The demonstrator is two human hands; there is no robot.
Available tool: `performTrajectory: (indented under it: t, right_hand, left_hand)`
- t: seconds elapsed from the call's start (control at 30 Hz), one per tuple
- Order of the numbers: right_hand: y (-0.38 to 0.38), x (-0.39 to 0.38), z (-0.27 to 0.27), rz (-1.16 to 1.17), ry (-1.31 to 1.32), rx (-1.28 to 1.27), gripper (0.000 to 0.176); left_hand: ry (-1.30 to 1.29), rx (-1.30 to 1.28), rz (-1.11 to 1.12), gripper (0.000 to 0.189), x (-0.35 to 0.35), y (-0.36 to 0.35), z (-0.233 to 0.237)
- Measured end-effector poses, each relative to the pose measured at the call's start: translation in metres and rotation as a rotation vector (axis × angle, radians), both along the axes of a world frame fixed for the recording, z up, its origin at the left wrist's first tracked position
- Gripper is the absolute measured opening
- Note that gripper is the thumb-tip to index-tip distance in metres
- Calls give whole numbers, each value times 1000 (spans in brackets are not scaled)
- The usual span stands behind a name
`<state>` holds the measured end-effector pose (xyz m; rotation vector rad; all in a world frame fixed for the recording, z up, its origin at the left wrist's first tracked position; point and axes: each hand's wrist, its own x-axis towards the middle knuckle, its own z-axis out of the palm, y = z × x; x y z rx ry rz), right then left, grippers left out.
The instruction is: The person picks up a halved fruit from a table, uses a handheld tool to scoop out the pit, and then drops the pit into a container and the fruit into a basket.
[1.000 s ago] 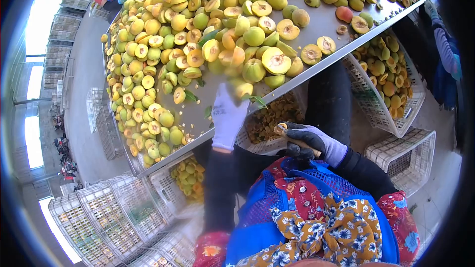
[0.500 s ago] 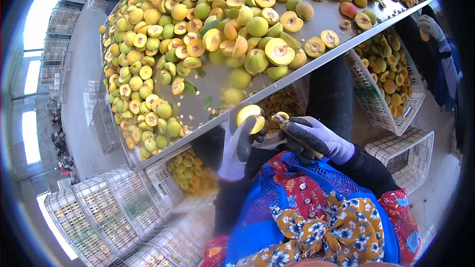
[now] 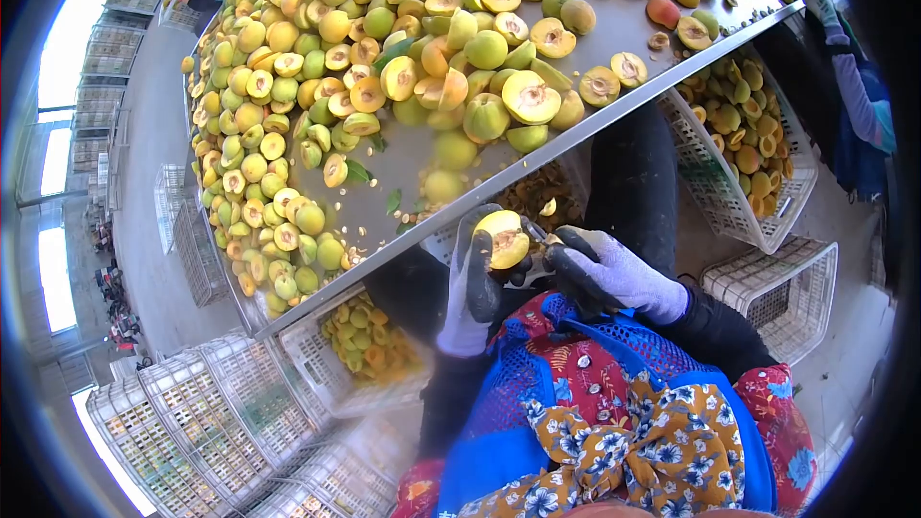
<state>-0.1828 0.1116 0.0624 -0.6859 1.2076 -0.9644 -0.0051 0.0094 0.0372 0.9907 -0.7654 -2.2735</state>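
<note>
My left hand [image 3: 470, 280], in a grey glove with dark-coated fingers, holds an apricot half [image 3: 505, 240] by its edge, the cut face with the pit hollow turned up. My right hand [image 3: 606, 273], gloved alike, is closed around a small pitting tool [image 3: 533, 228]. Its thin tip meets or nearly meets the right edge of the half; contact is hard to tell. The handle is hidden in my fingers. A small yellow piece [image 3: 548, 206] shows just above the tool. Below both hands, a crate of brownish pits or scraps [image 3: 542, 187] is partly hidden.
A metal table [image 3: 408, 153] with a raised rim carries whole and halved apricots [image 3: 288, 134]. Crates of fruit stand under its edge, left [image 3: 369, 336] and right [image 3: 743, 134]. Another crate [image 3: 772, 297] lies at right, with stacked crates [image 3: 211, 403] at left. A co-worker's sleeve [image 3: 859, 96] shows at right.
My right hand has brought the tool left to the apricot half. My left hand has tilted the half so its cut face shows more. The co-worker's hand at right has moved up to the table.
</note>
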Motion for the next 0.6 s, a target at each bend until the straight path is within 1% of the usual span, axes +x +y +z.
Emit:
performTrajectory:
  t: [0.03,0.07,0.1,0.13,0.17,0.2,0.23,0.27,0.3,0.33,0.37,0.4,0.43,0.47,0.5,0.53,0.6]
  right_hand:
    - [0,3,-8,31,245,-130,30]
    - [0,5,-12,61,491,-259,28]
    - [0,7,-5,113,590,-208,25]
    - [1,7,-7,120,670,-296,25]
    - [1,9,-9,127,748,-386,26]
    - [0,10,-9,77,735,-382,26]
    - [-1,11,-9,26,722,-380,27]
    - [-5,13,-7,-79,616,-282,28]
    - [-9,15,-5,-185,509,-182,30]
    - [-11,16,-7,-215,511,-170,31]
    - [-14,19,-10,-247,512,-158,32]
    - [-17,21,-13,-280,513,-147,33]
    - [-19,23,-15,-294,541,-137,31]
    - [-21,22,-19,-301,473,-114,30]
    - [-23,22,-24,-307,405,-91,29]
    - [-23,22,-26,-310,338,-69,29]
    - [-21,25,-27,-299,403,-165,27]
  left_hand:
    - [21,-36,-7,53,1,1,-13]
    - [24,-25,11,53,-1,3,-11]
    - [28,-13,30,53,-5,5,-6]
    - [32,-4,50,52,-7,6,-3]
    - [-79,-150,14,52,-5,7,-8]
    - [-190,-298,-22,52,-1,7,-16]
    - [-199,-303,-23,51,0,8,-18]
    - [-207,-308,-24,50,1,9,-18]
    - [-113,-171,7,48,0,10,-15]
    - [-19,-35,38,46,-2,12,-11]
    - [-97,-149,-30,42,-2,15,-9]
    - [-127,-187,-12,40,-5,17,-10]
    - [-156,-225,7,39,-7,20,-12]
    - [-185,-264,25,37,-9,21,-13]
    - [-386,-529,-43,35,-12,21,-10]
    - [-425,-603,-44,34,-13,22,-8]
    - [-499,-755,-41,32,-16,24,-7]
